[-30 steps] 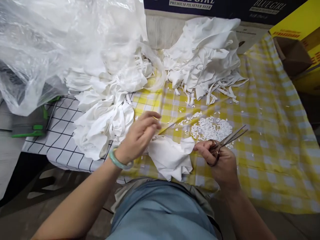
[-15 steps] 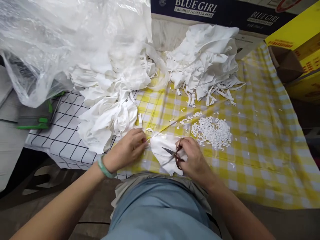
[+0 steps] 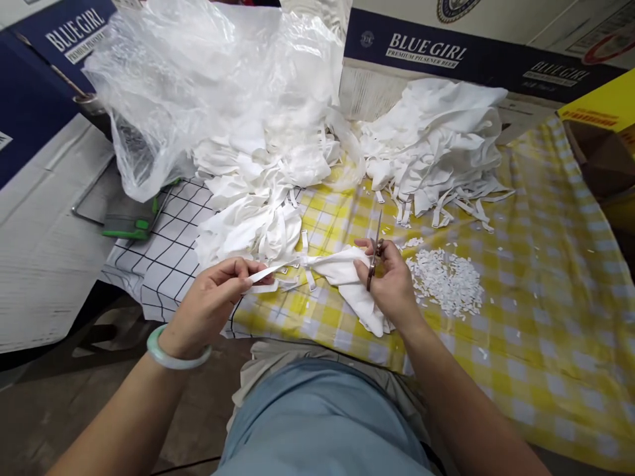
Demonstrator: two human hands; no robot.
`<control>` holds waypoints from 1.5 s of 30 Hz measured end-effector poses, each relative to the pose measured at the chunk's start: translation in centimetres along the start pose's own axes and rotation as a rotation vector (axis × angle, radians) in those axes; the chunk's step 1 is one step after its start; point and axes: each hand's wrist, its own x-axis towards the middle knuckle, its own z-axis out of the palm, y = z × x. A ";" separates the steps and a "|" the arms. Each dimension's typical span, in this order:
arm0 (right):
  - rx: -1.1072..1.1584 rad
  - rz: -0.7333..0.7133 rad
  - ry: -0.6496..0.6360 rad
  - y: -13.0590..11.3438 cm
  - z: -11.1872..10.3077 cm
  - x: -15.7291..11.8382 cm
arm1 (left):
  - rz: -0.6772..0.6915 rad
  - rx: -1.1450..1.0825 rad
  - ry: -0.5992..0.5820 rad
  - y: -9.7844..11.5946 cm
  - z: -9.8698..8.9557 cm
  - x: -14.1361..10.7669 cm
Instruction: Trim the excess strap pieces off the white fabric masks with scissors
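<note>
Between thumb and fingers, my left hand [image 3: 218,291] pinches a white fabric strap [image 3: 272,270], pulled taut to the left. The strap runs to a small white cloth piece [image 3: 342,271] lying on the table near its front edge. My right hand [image 3: 391,277] is closed round a pair of scissors [image 3: 376,251], their blades pointing up and away from me. Its fingers are at the right part of the cloth; whether they also grip it I cannot tell. Beyond my left hand lies a heap of white strapped garments [image 3: 248,225].
Small white snippets [image 3: 446,281] are piled right of my right hand. A second white garment heap [image 3: 431,145] stands before a Blue Girl carton [image 3: 421,49]. Clear plastic [image 3: 163,86] covers the back left. A grey-green tool [image 3: 129,215] lies at left on the checked tablecloth [image 3: 536,330].
My left hand has drawn the strap out to the left. The scissors have turned from pointing left to pointing upward. The view has shifted left.
</note>
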 end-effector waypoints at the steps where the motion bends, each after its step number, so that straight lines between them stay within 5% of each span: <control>1: -0.051 -0.039 0.007 -0.2 0.3 -0.2 | 0.032 0.129 0.009 -0.2 0.0 -0.1; 4: -0.125 -0.117 -0.028 -1.0 0.9 -0.3 | 0.262 0.583 0.088 -1.0 0.9 0.2; 7: -0.137 -0.118 -0.069 -1.5 1.6 0.3 | 0.525 0.809 0.076 -1.4 3.3 1.8; 10: -0.137 -0.104 -0.076 -1.4 1.8 0.8 | 0.581 0.934 -0.006 -1.7 5.6 4.4; 14: -0.156 -0.097 -0.058 -1.1 1.4 0.8 | 0.579 0.945 -0.007 -1.5 6.2 6.7; 19: -0.206 -0.251 -0.091 -1.8 1.8 0.8 | 0.649 0.736 -0.028 0.6 4.8 5.0; 23: -0.217 -0.254 -0.243 -2.4 2.9 1.6 | 0.466 0.442 -0.172 3.0 4.3 3.4; 27: 0.052 -0.142 -0.150 -2.3 3.0 2.3 | 0.226 0.417 -0.278 4.2 3.6 3.1; 30: 0.211 -0.195 -0.073 -2.4 2.8 2.3 | 0.109 0.345 -0.292 4.3 3.2 3.1; 35: 0.216 -0.243 -0.090 -2.4 1.8 1.3 | -0.205 -0.001 -0.469 3.4 3.5 2.9; 41: 0.145 -0.259 -0.211 -2.3 0.0 -0.7 | -0.197 -0.232 -0.479 3.0 5.8 2.2; 45: 0.226 -0.125 -0.129 -1.6 1.1 -2.0 | -0.054 -0.252 -0.499 3.5 7.8 2.0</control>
